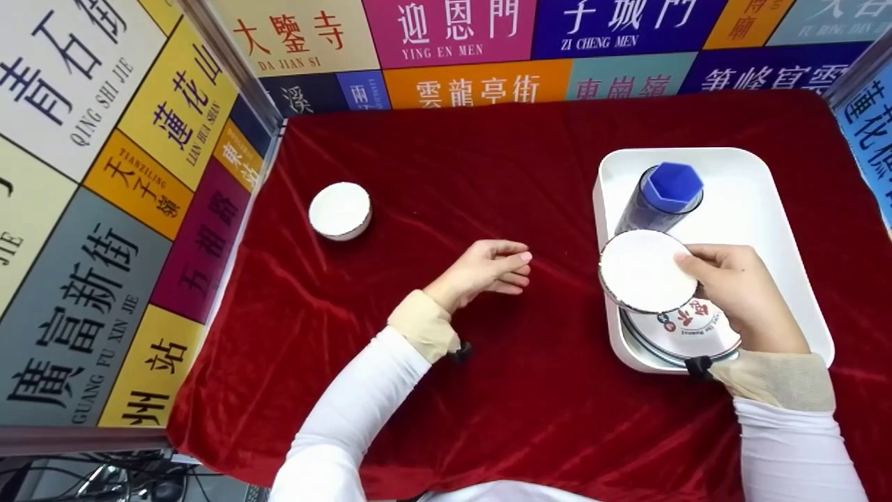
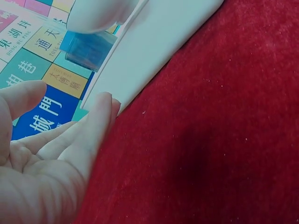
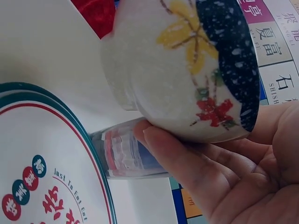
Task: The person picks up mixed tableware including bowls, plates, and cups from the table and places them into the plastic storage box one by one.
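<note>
My right hand grips a white bowl by its rim, thumb on the inner side. In the right wrist view the outside of this bowl shows yellow and red flowers and a dark blue speckled band; the fingers support it from outside. It is held above the near left part of a white tray. Round plates with red lettering lie stacked in the tray beneath. My left hand hovers over the red cloth, holding nothing, its fingers loosely bent.
A second white bowl sits on the red cloth at the left. Behind the held bowl, a clear tumbler with a blue hexagonal cup stands in the tray. Panels with printed lettering border the table.
</note>
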`<state>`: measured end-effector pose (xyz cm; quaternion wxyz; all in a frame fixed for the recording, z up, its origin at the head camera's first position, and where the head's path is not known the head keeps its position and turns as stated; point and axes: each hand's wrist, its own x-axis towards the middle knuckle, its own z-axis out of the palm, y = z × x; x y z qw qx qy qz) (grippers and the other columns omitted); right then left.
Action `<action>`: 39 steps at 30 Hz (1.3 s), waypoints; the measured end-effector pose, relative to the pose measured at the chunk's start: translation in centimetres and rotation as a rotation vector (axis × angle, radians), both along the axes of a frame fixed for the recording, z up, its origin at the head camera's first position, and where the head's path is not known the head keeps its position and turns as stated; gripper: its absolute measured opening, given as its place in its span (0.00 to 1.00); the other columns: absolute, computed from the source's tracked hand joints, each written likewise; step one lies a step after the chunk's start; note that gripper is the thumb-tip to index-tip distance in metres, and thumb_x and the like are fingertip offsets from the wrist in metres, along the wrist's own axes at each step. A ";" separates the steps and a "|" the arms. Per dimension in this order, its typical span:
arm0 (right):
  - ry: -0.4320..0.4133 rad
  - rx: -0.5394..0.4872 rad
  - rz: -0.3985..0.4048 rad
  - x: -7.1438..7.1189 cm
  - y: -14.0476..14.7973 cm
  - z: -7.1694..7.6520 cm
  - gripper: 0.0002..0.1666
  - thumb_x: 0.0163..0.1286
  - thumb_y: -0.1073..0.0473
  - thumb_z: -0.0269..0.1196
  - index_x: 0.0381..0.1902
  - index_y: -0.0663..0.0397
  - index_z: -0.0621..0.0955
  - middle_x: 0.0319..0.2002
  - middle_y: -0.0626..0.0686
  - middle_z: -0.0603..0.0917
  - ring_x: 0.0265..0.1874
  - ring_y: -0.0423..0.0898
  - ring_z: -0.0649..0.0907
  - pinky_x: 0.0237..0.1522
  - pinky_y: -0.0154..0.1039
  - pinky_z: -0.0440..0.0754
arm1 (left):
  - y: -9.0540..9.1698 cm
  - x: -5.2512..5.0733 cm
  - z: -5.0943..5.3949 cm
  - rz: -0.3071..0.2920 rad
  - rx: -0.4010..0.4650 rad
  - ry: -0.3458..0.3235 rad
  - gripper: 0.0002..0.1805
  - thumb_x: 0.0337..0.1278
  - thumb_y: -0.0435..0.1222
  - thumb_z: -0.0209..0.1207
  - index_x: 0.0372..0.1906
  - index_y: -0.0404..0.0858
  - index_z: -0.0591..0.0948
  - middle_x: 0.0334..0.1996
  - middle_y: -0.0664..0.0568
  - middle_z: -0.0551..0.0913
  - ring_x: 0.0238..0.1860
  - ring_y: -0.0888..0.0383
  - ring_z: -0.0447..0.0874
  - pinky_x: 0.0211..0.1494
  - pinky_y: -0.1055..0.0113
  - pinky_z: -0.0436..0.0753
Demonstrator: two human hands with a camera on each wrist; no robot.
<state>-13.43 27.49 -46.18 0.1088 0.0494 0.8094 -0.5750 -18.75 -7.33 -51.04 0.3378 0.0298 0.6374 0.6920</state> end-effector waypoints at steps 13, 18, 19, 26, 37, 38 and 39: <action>0.004 -0.004 -0.012 0.1 1.3 0.0 0.13 0.77 0.59 0.59 0.39 0.29 0.83 0.30 0.37 0.88 0.28 0.32 0.84 0.29 0.28 0.86 | -1.0 -0.2 -0.5 0.012 -0.038 -0.010 0.28 0.75 0.36 0.53 0.73 0.28 0.66 0.61 0.25 0.76 0.61 0.32 0.79 0.54 0.57 0.88; 0.008 0.054 -0.012 0.2 1.9 0.0 0.13 0.77 0.57 0.58 0.40 0.27 0.82 0.29 0.35 0.87 0.25 0.32 0.82 0.25 0.29 0.83 | -1.4 -0.3 -0.6 0.025 -0.045 -0.010 0.28 0.75 0.36 0.55 0.72 0.28 0.67 0.61 0.25 0.76 0.61 0.32 0.80 0.53 0.57 0.89; 0.012 0.063 -0.014 0.2 2.0 -0.1 0.13 0.77 0.57 0.58 0.40 0.26 0.82 0.29 0.35 0.86 0.24 0.32 0.81 0.24 0.29 0.82 | -1.4 -0.3 -0.6 0.027 -0.046 -0.009 0.28 0.75 0.37 0.55 0.72 0.28 0.67 0.61 0.25 0.76 0.61 0.33 0.80 0.53 0.56 0.89; -0.003 0.097 -0.011 -0.1 2.5 -0.5 0.11 0.77 0.58 0.57 0.52 0.43 0.83 0.28 0.36 0.86 0.21 0.34 0.79 0.21 0.30 0.80 | -2.2 -0.4 -0.8 0.038 -0.049 -0.008 0.28 0.74 0.38 0.56 0.71 0.28 0.68 0.61 0.25 0.76 0.61 0.33 0.80 0.53 0.56 0.89; -0.056 0.017 -0.003 -0.4 3.6 -1.6 0.13 0.77 0.59 0.57 0.45 0.30 0.83 0.30 0.36 0.87 0.26 0.34 0.85 0.27 0.30 0.86 | -3.0 -0.5 -1.4 0.052 -0.096 0.009 0.28 0.74 0.39 0.56 0.70 0.28 0.69 0.60 0.26 0.78 0.60 0.33 0.80 0.49 0.60 0.90; -0.061 0.007 -0.003 -0.4 3.7 -1.7 0.14 0.77 0.59 0.57 0.44 0.29 0.83 0.30 0.36 0.87 0.27 0.34 0.85 0.28 0.30 0.87 | -3.0 -0.5 -1.5 0.054 -0.097 0.008 0.28 0.74 0.39 0.56 0.70 0.28 0.69 0.61 0.27 0.78 0.60 0.33 0.81 0.49 0.60 0.90; -0.066 -0.002 -0.002 -0.4 3.8 -1.7 0.14 0.77 0.59 0.57 0.43 0.28 0.82 0.31 0.36 0.87 0.28 0.33 0.86 0.29 0.31 0.87 | -3.1 -0.5 -1.5 0.056 -0.097 0.007 0.28 0.74 0.39 0.56 0.70 0.28 0.69 0.61 0.27 0.78 0.60 0.33 0.81 0.49 0.60 0.90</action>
